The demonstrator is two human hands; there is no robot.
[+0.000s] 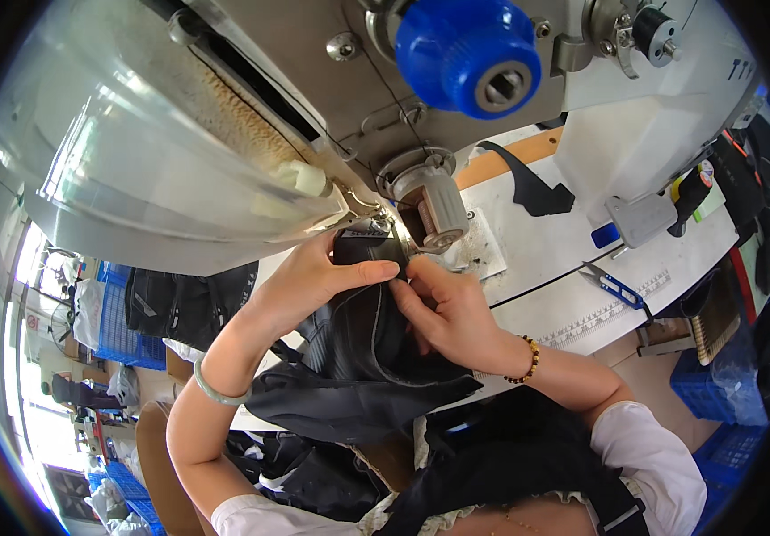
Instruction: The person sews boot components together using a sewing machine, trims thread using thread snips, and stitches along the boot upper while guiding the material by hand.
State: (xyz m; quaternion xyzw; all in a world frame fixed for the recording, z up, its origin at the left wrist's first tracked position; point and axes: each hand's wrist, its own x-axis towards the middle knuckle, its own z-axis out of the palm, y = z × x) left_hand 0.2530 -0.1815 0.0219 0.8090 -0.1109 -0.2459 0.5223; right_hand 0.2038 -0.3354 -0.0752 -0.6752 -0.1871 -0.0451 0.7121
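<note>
A black fabric piece [349,406] with a raised, curved seam edge lies bunched on the front of the white sewing table. Its far end reaches under the needle area of a sewing machine [269,54]. My left hand [313,279] holds the fabric from the left, thumb pressed flat on top and fingers partly hidden behind it. On the right side, my right hand [452,311] pinches the fabric's edge between thumb and curled fingers. Both hands are close to the lit needle area, just beside a grey metal cylinder part [438,210].
A blue knob [465,58] juts from the machine head above. On the table's right lie blue-handled thread snips [615,288], a printed ruler scale [613,313] and a dark cut piece [537,189]. Black fabric goods [184,304] sit at left; blue crates [705,393] stand at right.
</note>
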